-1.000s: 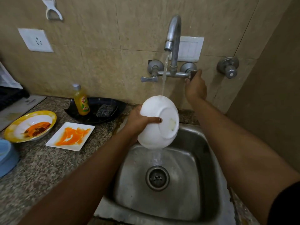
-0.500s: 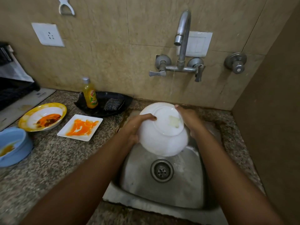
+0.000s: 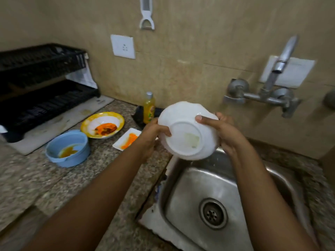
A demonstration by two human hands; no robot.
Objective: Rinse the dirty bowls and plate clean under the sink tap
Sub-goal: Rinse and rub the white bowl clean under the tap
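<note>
On my far left I see a black two-tier dish rack [image 3: 41,84] whose shelves look bare from here. Just right of it on the speckled counter [image 3: 63,182] sits a blue bowl [image 3: 68,148] with a brownish-orange pool of sauce in its bottom, and behind it a yellow-rimmed bowl [image 3: 102,125] holding an orange and dark red smear. Next comes a white square plate [image 3: 126,140] streaked orange, partly hidden by my left hand [image 3: 151,137]. Behind that stands a yellow liquid bottle [image 3: 149,107] on a dark tray [image 3: 138,115]. My left hand grips the white bowl [image 3: 188,130] at its left side, fingers curled onto the base ring; my right hand [image 3: 224,132] clasps the right side, thumb pressed on the underside. The bowl is held tilted, base toward me, over the sink's left rear corner, so I cannot see inside it. The steel sink [image 3: 190,196] holds only wet sheen around the drain. The tap [image 3: 279,69] is up right.
</note>
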